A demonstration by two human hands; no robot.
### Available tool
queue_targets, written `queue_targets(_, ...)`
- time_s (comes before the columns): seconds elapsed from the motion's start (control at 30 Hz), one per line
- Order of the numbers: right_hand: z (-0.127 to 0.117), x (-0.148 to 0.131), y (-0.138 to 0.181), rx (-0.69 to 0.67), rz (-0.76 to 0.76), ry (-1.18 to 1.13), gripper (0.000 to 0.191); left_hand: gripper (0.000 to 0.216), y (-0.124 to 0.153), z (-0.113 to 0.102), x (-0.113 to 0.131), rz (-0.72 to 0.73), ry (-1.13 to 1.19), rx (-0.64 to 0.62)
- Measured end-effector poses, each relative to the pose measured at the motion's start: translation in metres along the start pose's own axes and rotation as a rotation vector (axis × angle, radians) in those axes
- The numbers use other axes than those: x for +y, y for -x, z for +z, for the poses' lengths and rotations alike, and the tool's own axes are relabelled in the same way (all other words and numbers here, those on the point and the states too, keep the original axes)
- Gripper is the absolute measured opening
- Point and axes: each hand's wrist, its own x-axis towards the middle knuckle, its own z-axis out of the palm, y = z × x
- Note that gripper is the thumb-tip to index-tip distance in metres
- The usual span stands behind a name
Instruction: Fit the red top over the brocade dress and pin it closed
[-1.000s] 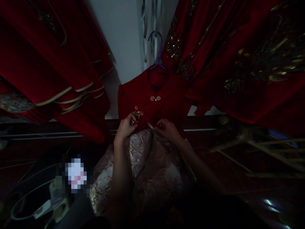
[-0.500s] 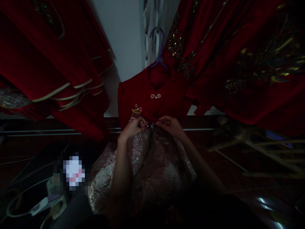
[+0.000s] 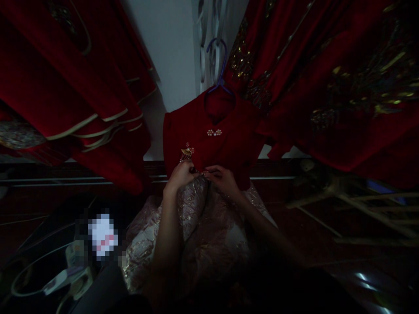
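A dark red velvet top (image 3: 229, 148) hangs on a blue hanger (image 3: 220, 69) in front of me, with a pearl clasp (image 3: 214, 132) at its chest and a gold fan-shaped brooch (image 3: 187, 152) lower left. My left hand (image 3: 180, 175) and my right hand (image 3: 221, 178) meet at the top's lower front edge. Both pinch a small pearl fastener (image 3: 203, 172) there, fingers curled. Below them spreads a pale pink brocade skirt (image 3: 209, 231).
Red embroidered garments (image 3: 75, 83) hang at the left, and gold-stitched red garments (image 3: 327, 87) hang at the right. A white wall (image 3: 170, 52) shows behind. A dark ledge (image 3: 81, 181) runs across. Pale objects (image 3: 72, 274) lie at the lower left, wooden poles (image 3: 360, 205) at the right.
My hands have moved together at the top's lower front edge; the right hand has shifted left to meet the left. The brooch, earlier at my left fingers, now lies free above them.
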Motion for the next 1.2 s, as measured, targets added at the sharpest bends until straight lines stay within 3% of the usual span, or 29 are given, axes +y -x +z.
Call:
queue_targets(0.33, 0.004, 0.006, -0.002, 0.046, -0.086, 0.120, 0.020, 0.012, 0.003, -0.002, 0.003, -0.077, 0.075, -0.018)
queue_targets(0.63, 0.016, 0.005, 0.004, 0.141, -0.137, 0.182, 0.019, 0.020, 0.002, 0.004, -0.005, -0.170, 0.409, -0.118)
queue_targets(1.2, 0.009, 0.000, 0.002, 0.126, -0.143, 0.218, 0.022, 0.013, 0.002, 0.001, -0.005, -0.082, 0.282, -0.045)
